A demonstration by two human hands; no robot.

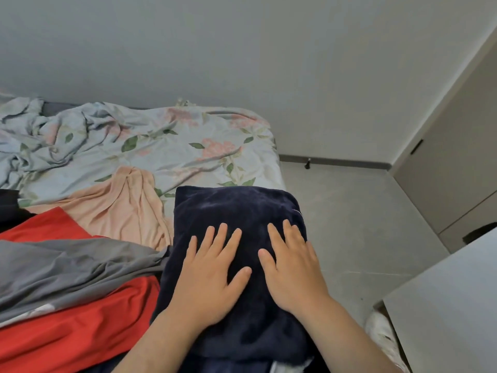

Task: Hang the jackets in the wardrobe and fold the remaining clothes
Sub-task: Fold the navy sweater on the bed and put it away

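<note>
Your left hand (pixel 208 275) and right hand (pixel 291 267) lie flat, fingers spread, pressing the folded navy garment (pixel 239 208) at the bed's right corner, its right edge just at the mattress edge (pixel 279 168); bare floor (pixel 349 211) lies beyond, toward the wardrobe (pixel 451 168). Left of the garment, the peach top (pixel 118 208), red cloth (pixel 67 332) and grey garment (pixel 67 273) crowd the floral sheet (pixel 161 141). No legible writing shows

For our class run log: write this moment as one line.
step: fold | left hand: flat on navy garment | right hand: flat on it | unfolded: peach top, red garment
</note>
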